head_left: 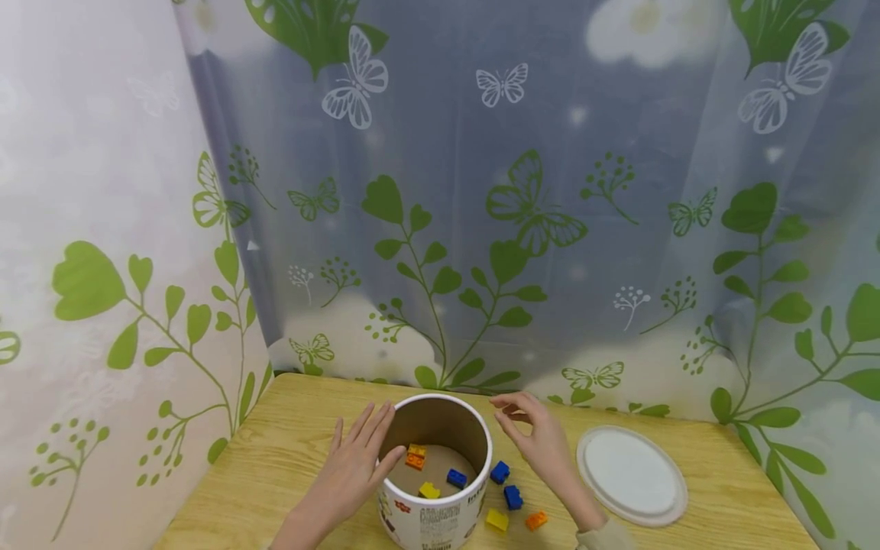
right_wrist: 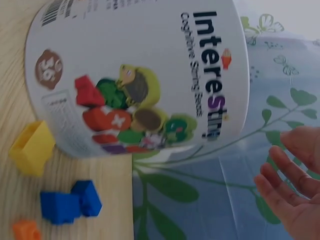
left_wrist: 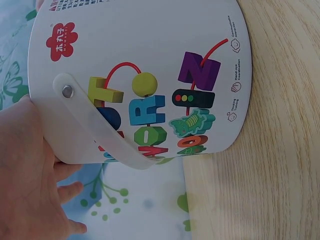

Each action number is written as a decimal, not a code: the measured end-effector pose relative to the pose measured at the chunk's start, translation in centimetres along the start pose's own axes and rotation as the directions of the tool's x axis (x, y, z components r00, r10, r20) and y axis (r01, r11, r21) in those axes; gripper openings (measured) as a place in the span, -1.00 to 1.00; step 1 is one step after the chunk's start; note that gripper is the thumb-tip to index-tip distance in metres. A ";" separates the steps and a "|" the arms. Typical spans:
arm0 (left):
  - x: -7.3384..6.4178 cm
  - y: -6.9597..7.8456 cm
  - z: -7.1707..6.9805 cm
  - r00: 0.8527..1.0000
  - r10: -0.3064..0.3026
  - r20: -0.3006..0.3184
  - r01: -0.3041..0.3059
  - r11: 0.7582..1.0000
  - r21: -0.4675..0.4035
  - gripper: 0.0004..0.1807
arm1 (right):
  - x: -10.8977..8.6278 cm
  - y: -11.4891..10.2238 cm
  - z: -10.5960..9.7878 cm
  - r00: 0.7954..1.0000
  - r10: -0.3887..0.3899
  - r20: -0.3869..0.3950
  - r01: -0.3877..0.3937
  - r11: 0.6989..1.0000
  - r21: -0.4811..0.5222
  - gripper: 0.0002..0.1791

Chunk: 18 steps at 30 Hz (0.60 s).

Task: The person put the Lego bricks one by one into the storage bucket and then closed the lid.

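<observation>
A white cardboard bucket [head_left: 440, 525] with printed pictures stands upright on the table. Inside it lie orange toy bricks [head_left: 415, 461], a blue toy brick [head_left: 457, 479] and a yellow toy brick [head_left: 429, 490]. My left hand [head_left: 353, 464] touches the bucket's left rim, fingers extended; the left wrist view shows the palm [left_wrist: 27, 175] beside the wall and its white strap handle [left_wrist: 100, 122]. Just right of the rim, my right hand [head_left: 543, 443] hovers with loosely bent fingers [right_wrist: 282, 170] and holds nothing visible.
Right of the bucket lie two blue bricks [head_left: 512, 497], a yellow brick [head_left: 497, 521] and an orange brick [head_left: 536, 520]. A round white lid [head_left: 631, 473] rests farther right on the wooden table [head_left: 309, 405]. Behind hangs a leaf-and-butterfly patterned curtain [head_left: 440, 252].
</observation>
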<state>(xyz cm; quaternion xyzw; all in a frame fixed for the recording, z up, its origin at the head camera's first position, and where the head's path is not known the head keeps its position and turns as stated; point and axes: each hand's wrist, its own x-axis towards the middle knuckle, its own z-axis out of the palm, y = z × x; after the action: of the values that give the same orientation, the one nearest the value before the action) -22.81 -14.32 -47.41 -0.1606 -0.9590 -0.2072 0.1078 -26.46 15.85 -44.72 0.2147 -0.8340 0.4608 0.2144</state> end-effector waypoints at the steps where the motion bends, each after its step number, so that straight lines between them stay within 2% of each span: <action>1: 0.0 0.0 0.0 1.000 0.001 -0.002 -0.001 1.000 -0.001 -0.24 | -0.2 0.2 -0.3 1.000 0.016 0.001 -0.016 1.000 -0.005 -0.78; 9: 0.1 0.0 0.1 1.000 -0.003 -0.006 0.003 1.000 -0.004 -0.26 | -2.2 2.1 -2.3 0.991 0.132 0.024 -0.131 0.990 -0.048 -0.76; 13: 0.1 0.1 0.1 1.000 -0.002 -0.005 0.002 1.000 -0.004 -0.26 | -3.4 3.3 -2.9 0.978 0.184 0.093 -0.180 0.982 -0.051 -0.76; 18: 0.1 0.1 0.0 1.000 0.004 -0.007 -0.003 1.000 0.003 -0.26 | -4.9 5.0 -3.4 0.961 0.177 0.210 -0.161 0.983 -0.089 -0.77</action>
<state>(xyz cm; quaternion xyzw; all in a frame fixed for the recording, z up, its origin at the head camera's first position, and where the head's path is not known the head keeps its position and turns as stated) -22.86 -14.21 -47.40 -0.1614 -0.9586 -0.2062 0.1119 -24.69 21.96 -49.25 0.1840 -0.8835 0.4214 0.0892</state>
